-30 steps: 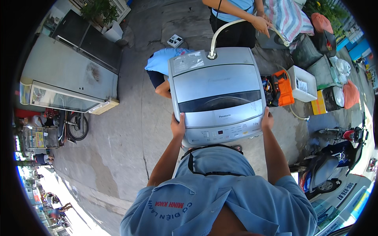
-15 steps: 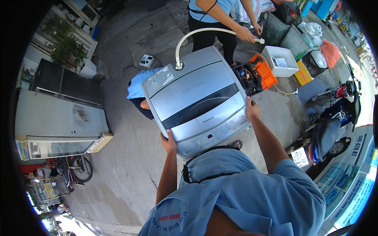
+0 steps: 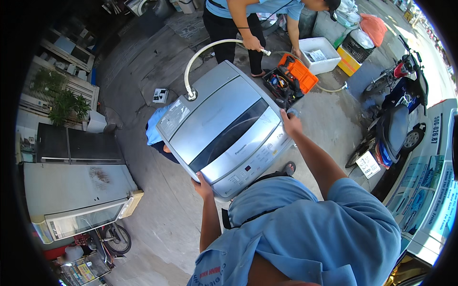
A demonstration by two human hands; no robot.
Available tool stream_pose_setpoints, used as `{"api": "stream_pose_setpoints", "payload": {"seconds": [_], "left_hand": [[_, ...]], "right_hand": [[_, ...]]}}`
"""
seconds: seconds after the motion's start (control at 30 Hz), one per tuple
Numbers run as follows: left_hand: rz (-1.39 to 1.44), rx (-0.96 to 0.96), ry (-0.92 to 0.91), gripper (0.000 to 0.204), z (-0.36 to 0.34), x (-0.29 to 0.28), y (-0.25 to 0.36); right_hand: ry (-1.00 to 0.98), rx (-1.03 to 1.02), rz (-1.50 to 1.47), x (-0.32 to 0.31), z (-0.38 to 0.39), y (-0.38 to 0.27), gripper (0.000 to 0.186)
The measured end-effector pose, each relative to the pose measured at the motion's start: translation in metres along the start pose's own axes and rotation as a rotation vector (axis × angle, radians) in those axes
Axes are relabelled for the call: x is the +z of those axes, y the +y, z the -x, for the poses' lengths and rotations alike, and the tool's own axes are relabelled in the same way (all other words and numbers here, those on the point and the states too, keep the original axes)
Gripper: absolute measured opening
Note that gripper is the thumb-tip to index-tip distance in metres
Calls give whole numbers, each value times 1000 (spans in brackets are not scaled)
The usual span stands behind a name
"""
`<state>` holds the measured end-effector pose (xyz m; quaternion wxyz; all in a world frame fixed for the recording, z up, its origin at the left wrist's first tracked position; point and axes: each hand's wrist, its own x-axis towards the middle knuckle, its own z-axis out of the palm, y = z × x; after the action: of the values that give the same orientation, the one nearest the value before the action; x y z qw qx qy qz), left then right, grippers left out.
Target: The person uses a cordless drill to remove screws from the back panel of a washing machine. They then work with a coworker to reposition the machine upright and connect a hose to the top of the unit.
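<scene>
A silver top-loading washing machine (image 3: 210, 126) stands tilted in front of my body, its lid closed and its control panel toward me. My left hand (image 3: 202, 186) grips its near left corner, thumb on top and fingers hidden below the rim. On the right side edge, my right hand (image 3: 291, 123) holds on in the same way. A pale hose (image 3: 198, 53) arches up from the machine's back left corner. Its free end is in a co-worker's hand (image 3: 253, 44); that person bends forward, the other hand reaching down by an open orange toolbox (image 3: 300, 75).
Another person in a blue shirt (image 3: 153, 127) is low beside the machine's left side, mostly hidden. A white foam box (image 3: 328, 59) stands behind the toolbox. Parked motorbikes (image 3: 393, 126) are at right, an old refrigerator (image 3: 76, 183) at left. A small white device (image 3: 161, 95) lies on the pavement.
The co-worker has bent lower and reached a hand toward the toolbox, carrying the hose end leftward. The washing machine appears turned and shifted left in view as my head moved. Both my hands keep their hold.
</scene>
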<state>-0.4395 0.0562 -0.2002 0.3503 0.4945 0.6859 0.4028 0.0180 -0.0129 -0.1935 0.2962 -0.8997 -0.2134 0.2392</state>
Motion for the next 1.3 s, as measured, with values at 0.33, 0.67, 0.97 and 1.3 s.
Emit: {"api": "stream_pose_setpoints", "payload": {"seconds": [0.33, 0.67, 0.97, 1.3], "left_hand": [[-12, 14, 6, 74, -4, 2, -10], [48, -21, -56, 76, 1, -2, -10], [10, -35, -88, 78, -5, -4, -15], [-70, -49, -96, 79, -5, -5, -12]], "right_hand": [[5, 8, -27, 2, -2, 5, 80], [-25, -8, -71, 3, -2, 6, 80], [8, 1, -80, 4, -1, 6, 78], [3, 9, -84, -2, 4, -1, 81]]}}
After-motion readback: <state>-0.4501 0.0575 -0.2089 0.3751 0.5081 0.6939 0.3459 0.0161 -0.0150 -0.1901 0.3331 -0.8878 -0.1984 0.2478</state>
